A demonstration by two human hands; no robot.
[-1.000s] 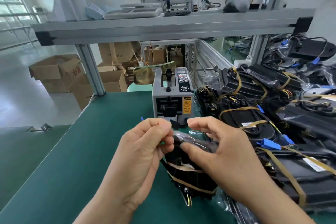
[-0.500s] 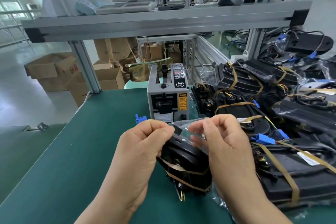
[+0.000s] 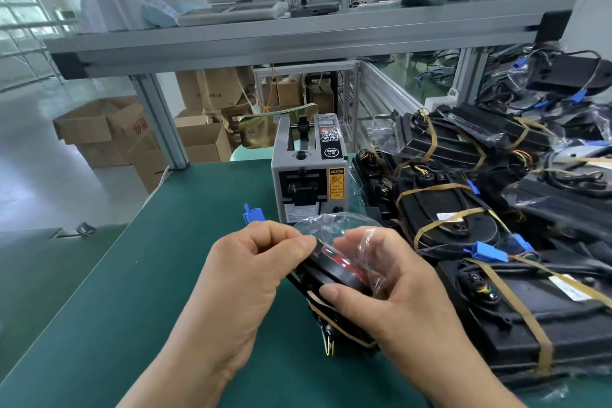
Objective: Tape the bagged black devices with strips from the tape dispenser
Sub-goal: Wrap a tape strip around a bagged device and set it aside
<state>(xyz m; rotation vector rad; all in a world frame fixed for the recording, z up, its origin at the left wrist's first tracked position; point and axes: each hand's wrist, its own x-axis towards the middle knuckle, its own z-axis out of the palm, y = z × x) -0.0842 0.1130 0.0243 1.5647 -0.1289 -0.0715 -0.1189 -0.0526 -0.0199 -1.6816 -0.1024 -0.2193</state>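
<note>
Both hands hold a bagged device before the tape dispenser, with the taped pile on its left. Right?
No: the head view shows the taped pile right of the tape dispenser. The left hand and right hand do hold the bagged device.

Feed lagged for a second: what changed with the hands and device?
The device tipped up, its red face now showing; the bag billowed open over the right hand. The left hand still pinches the bag's edge. Dispenser and taped pile unmoved.
</note>
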